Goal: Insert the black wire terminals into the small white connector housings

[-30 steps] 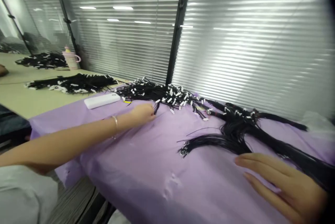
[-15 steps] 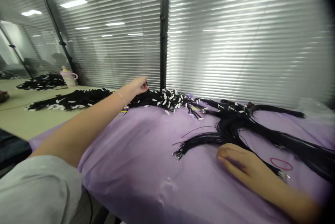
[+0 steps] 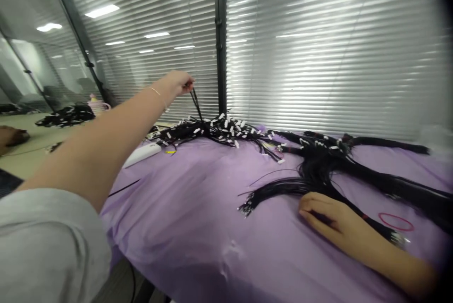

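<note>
My left hand (image 3: 178,82) is raised above the table, its fingers pinched on a thin black wire (image 3: 196,103) that runs down into a heap of black wires with white connectors (image 3: 215,130). My right hand (image 3: 331,218) rests on the purple cloth (image 3: 198,208), fingers curled over the lower strands of a black wire bundle (image 3: 283,189). Whether that hand grips the strands is hidden.
More black wire bundles (image 3: 385,182) stretch to the right, beside a pink rubber band (image 3: 395,221). A white flat case (image 3: 142,154) lies at the cloth's left. Further wire heaps (image 3: 67,115) and a pink cup (image 3: 96,104) sit on the beige table. Window blinds stand behind.
My left hand has lifted up from the heap, pulling a black wire with it. My right hand has curled its fingers and stayed on the bundle.
</note>
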{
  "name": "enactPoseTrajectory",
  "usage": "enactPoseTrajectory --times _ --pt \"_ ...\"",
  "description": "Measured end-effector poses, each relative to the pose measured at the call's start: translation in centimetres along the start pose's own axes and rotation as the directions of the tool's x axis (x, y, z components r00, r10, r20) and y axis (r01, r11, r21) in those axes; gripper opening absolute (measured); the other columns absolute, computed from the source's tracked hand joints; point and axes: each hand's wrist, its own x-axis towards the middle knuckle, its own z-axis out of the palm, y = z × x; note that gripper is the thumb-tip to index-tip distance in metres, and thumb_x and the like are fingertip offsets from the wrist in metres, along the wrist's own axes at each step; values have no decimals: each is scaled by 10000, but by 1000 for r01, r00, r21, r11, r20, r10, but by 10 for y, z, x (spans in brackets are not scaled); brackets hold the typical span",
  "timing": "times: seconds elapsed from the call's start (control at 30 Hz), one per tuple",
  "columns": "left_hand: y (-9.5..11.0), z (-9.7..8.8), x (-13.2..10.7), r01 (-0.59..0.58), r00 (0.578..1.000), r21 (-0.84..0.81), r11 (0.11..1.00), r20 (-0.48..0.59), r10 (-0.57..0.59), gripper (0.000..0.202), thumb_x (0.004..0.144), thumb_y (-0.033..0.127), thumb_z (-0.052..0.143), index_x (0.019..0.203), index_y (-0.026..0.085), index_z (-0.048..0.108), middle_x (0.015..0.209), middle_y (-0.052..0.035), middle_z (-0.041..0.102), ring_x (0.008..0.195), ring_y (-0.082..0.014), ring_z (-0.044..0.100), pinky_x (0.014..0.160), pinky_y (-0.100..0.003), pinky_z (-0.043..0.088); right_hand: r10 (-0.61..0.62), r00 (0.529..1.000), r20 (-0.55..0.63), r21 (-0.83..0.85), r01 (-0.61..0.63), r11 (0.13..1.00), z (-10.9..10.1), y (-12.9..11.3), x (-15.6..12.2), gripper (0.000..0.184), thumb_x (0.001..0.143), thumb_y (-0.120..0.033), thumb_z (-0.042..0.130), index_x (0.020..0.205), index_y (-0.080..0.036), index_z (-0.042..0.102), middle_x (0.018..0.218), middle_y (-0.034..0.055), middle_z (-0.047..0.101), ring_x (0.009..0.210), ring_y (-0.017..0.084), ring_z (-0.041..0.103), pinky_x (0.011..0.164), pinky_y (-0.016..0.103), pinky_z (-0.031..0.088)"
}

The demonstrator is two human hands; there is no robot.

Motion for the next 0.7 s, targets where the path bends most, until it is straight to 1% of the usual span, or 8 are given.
enactPoseTrajectory --times 0.1,0.2,0.3,0.37,0.43,0.53,0.6,0.7 --pt "-29 12 -22 -63 995 191 980 86 47 94 795 120 567 730 120 500 608 28 496 555 -68 489 552 -214 445 7 1000 25 -19 -7 1000 1 2 0 187 887 -338 415 813 -230 548 931 42 549 876 176 532 810 343 442" --pt "-76 13 -55 -66 973 429 901 226 -37 175 790 237 605 694 104 543 600 21 533 540 -84 512 542 -230 445 -9 1000 19 -43 9 999 -1 -1 -2 193 893 -333 403 815 -220 538 942 47 535 882 172 523 809 340 436" --pt "-114 -2 -81 -100 945 618 780 304 -120 198 749 257 644 639 111 569 513 33 517 476 -83 492 538 -234 432 -24 999 30 -55 26 998 -2 -6 -3 192 900 -314 392 824 -209 533 951 45 523 884 160 514 808 328 429" --pt "-120 -21 -83 -104 941 707 700 299 -162 239 679 248 692 527 122 557 429 13 489 436 -114 501 511 -246 413 -37 998 46 -61 39 997 -3 -8 -4 194 903 -306 388 829 -202 534 947 42 519 874 150 509 804 317 426" --pt "-106 -41 -72 -94 957 761 641 246 -153 278 680 305 691 512 125 562 435 -7 501 458 -138 527 514 -256 417 -52 997 56 -67 56 996 -2 -8 -3 201 907 -306 385 837 -196 538 946 42 514 866 143 505 800 311 422" --pt "-58 -62 -38 -44 996 793 608 80 -31 298 804 373 574 677 105 595 623 -20 577 594 -127 559 596 -272 463 -67 996 54 -71 71 995 0 -5 -2 220 913 -316 374 840 -190 539 947 47 508 875 142 500 811 311 415" --pt "-23 -63 -16 -19 998 765 643 -25 58 272 855 357 519 865 96 595 799 -42 604 703 -128 580 651 -290 488 -49 997 55 -61 52 997 2 -1 -1 238 921 -322 354 843 -191 538 952 48 506 889 143 499 821 311 413" --pt "11 -42 3 -59 988 670 740 -69 141 296 877 320 493 1086 116 537 1011 -81 582 828 -152 587 702 -323 511 -9 997 73 -50 13 999 4 2 -1 255 930 -323 326 869 -201 541 976 48 505 915 143 499 842 315 409"
